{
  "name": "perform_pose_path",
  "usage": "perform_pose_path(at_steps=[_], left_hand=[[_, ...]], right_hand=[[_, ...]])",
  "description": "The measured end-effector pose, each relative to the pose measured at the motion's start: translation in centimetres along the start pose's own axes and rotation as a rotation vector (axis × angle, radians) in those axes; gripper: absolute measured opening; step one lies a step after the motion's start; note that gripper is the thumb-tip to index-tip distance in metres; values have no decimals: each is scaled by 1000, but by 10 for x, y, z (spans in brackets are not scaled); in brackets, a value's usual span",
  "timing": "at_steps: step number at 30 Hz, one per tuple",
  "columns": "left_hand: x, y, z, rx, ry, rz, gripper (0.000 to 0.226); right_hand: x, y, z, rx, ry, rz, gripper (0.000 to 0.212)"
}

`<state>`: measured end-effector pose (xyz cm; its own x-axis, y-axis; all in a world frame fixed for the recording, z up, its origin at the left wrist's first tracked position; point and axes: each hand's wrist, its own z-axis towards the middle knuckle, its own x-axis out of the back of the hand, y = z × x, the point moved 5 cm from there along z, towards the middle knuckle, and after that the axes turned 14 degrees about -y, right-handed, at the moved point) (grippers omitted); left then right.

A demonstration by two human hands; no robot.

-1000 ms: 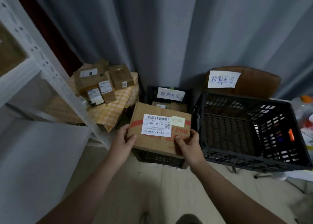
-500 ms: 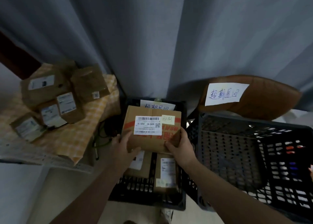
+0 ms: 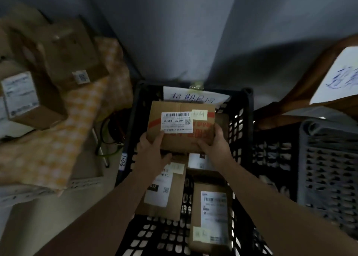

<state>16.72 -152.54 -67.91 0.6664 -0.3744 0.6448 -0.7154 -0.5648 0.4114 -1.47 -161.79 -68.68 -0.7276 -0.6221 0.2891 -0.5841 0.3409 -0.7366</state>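
Observation:
A brown cardboard box (image 3: 182, 139) with a white barcode label and a small yellow note is held inside the far half of a black plastic crate (image 3: 243, 108). My left hand (image 3: 153, 147) grips its near left corner, thumb on top by the label. My right hand (image 3: 215, 142) grips its near right corner. Two labelled parcels lie on the crate floor nearer me, a brown parcel on the left (image 3: 164, 193) and a second parcel on the right (image 3: 212, 211). A white handwritten sign (image 3: 193, 97) is taped to the crate's far wall.
A second dark crate (image 3: 329, 170) stands to the right, with a brown chair back and white sign (image 3: 337, 77) behind it. Several cardboard boxes (image 3: 64, 58) sit on a yellow checked cloth (image 3: 58, 143) at the left. A grey curtain (image 3: 193, 32) hangs behind.
The box has gone forward and down into the black crate with both hands still on it. The camera has come closer and tilted down, so the crate's contents now show.

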Motion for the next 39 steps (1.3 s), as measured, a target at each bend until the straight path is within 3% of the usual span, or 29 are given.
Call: perform_pose_path(at_steps=[3, 8, 15, 18, 23, 29, 35, 39], left_hand=[[-12, -12, 22, 1, -22, 118, 78], [-33, -5, 42, -179, -59, 323, 68], [-20, -3, 66, -162, -64, 391, 66], [-19, -4, 68, -174, -83, 444, 69], [-25, -8, 67, -135, -137, 532, 78], [-2, 6, 43, -165, -152, 553, 69], [37, 10, -33, -177, -36, 571, 64], [83, 18, -102, -104, 93, 591, 60]], right_hand=[[-13, 17, 26, -4, -5, 28, 83], [-26, 29, 44, -7, 10, 23, 70], [-28, 26, 51, -58, 183, 62, 44], [-28, 24, 54, -57, 178, 7, 41], [-29, 16, 56, -148, 95, -279, 44], [-23, -5, 18, -153, 33, -758, 58], [-32, -63, -51, 77, -125, -1041, 56], [-34, -121, -96, 226, -110, -1071, 53]])
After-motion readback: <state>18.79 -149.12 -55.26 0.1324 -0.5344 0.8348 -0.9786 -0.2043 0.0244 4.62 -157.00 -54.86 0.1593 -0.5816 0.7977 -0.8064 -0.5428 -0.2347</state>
